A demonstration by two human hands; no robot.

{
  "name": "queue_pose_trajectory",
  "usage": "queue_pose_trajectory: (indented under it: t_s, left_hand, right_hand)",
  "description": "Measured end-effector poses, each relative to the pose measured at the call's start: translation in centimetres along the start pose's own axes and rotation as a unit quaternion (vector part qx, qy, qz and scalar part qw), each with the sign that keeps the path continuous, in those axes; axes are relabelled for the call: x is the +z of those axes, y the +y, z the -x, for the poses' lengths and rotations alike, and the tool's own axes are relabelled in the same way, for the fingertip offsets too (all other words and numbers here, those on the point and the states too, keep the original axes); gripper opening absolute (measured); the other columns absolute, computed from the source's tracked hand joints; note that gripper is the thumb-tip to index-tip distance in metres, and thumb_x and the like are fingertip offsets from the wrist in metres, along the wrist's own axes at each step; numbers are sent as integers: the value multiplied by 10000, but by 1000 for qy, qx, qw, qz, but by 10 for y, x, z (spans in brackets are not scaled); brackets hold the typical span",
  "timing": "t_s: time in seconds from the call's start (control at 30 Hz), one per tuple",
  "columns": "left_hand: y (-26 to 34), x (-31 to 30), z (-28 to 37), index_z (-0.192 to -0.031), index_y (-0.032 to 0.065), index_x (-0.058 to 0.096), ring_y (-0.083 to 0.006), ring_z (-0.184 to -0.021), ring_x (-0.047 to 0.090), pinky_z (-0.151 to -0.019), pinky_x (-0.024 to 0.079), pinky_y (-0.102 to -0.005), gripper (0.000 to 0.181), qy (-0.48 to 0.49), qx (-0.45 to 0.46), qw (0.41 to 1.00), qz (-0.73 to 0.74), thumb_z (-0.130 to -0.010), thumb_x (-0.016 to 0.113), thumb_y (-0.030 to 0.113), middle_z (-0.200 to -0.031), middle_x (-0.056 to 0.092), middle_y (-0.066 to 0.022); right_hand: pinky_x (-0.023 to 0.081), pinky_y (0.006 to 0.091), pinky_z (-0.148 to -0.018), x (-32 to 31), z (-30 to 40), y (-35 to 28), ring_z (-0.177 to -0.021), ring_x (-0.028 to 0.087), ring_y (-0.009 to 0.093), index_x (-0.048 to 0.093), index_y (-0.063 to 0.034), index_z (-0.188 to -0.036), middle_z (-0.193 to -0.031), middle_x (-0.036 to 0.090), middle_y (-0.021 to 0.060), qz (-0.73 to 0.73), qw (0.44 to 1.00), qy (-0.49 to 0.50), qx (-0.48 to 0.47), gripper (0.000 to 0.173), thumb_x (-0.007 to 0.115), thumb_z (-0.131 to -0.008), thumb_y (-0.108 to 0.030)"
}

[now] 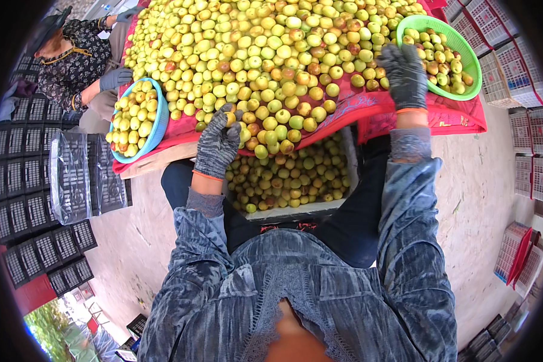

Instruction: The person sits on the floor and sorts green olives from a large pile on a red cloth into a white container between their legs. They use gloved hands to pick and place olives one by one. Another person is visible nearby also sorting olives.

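Note:
Yellow-green jujubes (253, 59), some with brown-red patches, cover the table in a broad heap. At the heap's near edge, my left hand (217, 145), in a grey striped knit glove, has its fingers curled around one jujube (230, 119). My right hand (405, 77), in a dark grey glove, is at the left rim of a green plastic basket (473, 59) partly filled with jujubes. Its fingers bend away from me, and the palm side is hidden. Below the table edge, between my knees, a lined crate (298, 211) holds many browner jujubes (289, 176).
A blue basket (161, 122) full of jujubes stands at the table's left corner. Beside it sits another person (72, 59) with gloved hands. A red cloth (389, 122) hangs over the near edge. Black crates (27, 172) stack at left, white crates (529, 126) at right.

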State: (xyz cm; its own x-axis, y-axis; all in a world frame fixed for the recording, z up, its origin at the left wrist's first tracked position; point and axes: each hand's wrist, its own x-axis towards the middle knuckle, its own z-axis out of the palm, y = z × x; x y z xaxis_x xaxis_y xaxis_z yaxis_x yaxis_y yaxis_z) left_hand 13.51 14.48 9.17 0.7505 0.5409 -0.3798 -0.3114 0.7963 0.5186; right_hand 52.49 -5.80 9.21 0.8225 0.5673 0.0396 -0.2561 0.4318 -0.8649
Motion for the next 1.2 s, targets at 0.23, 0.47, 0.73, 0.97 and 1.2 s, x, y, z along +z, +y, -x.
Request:
queue_pose_trajectory:
  t_s: [0.23,0.47,0.73,0.97,1.2]
  left_hand:
    - [-3,21,-41,-1033,34,562,-169,-688,578,-595,500,-256,266,67,236,780,-576,-814,667,142,-948,633,-114]
    - [-22,110,-144,-1190,92,553,-310,-1063,561,-937,435,-381,390,5,232,502,-833,-830,587,238,-1140,590,-162]
    - [-19,123,-160,-1147,106,564,-306,-1049,560,-921,450,-397,375,-44,105,463,-879,-786,623,194,-1149,578,-139]
    - [-16,70,-135,-981,76,564,-177,-600,541,-537,472,-305,320,-62,113,924,-360,-886,527,379,-742,560,-71]
    - [-27,77,-91,-1178,90,502,-231,-1097,492,-912,441,-429,499,107,-52,987,109,-940,337,496,-1201,529,-94]
  right_hand:
    - [471,362,-871,92,35,27,-972,615,293,616,-57,-1095,-1034,645,158,677,708,-192,-55,346,584,-840,-288]
    - [475,421,-843,128,52,78,-964,591,350,531,-84,-1160,-1120,562,190,719,629,-293,-35,365,558,-802,-152]
    - [471,402,-868,134,45,77,-1020,588,332,586,-37,-1081,-1051,615,203,677,667,-308,44,309,530,-817,-187]
    - [449,415,-863,119,36,68,-984,580,356,587,-30,-1060,-1044,614,209,540,826,-152,62,402,512,-859,-370]
    - [499,315,-810,134,1,31,-865,653,232,634,-27,-1023,-933,674,132,673,735,-41,-66,285,632,-804,-210]
